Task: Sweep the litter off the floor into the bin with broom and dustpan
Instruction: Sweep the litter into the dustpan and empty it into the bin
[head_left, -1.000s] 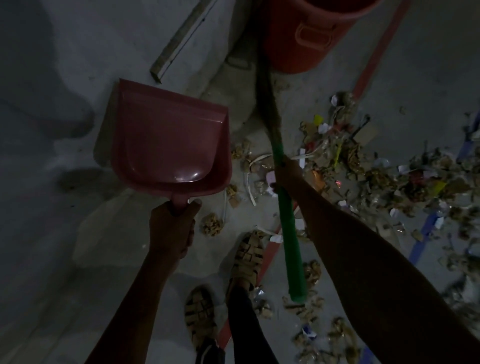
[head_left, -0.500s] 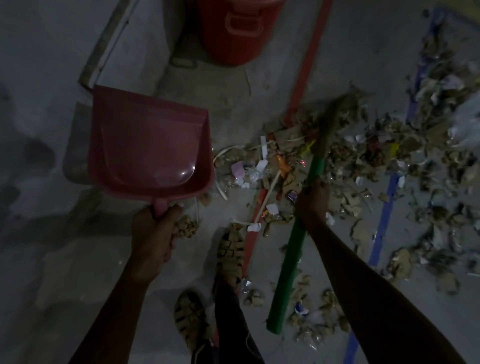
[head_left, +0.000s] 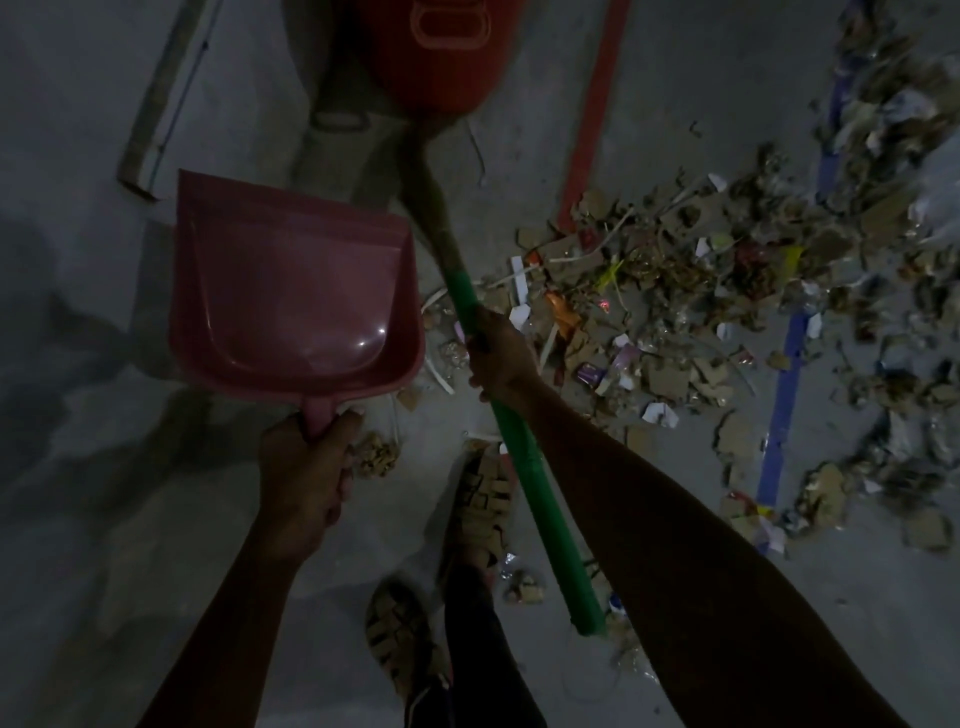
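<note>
A grey concrete floor (head_left: 701, 93) carries a red painted stripe (head_left: 592, 124) at the top and a blue painted stripe (head_left: 779, 410) to the right. A long pale wooden batten (head_left: 161, 98) lies at upper left. Two tan woven strappy sandals (head_left: 483, 499) stand at the bottom centre, one ahead of the other.

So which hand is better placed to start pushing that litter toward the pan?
Probably the right hand: it grips the green broom right beside the litter. The left hand only holds the empty pink dustpan, off to the other side.
</note>
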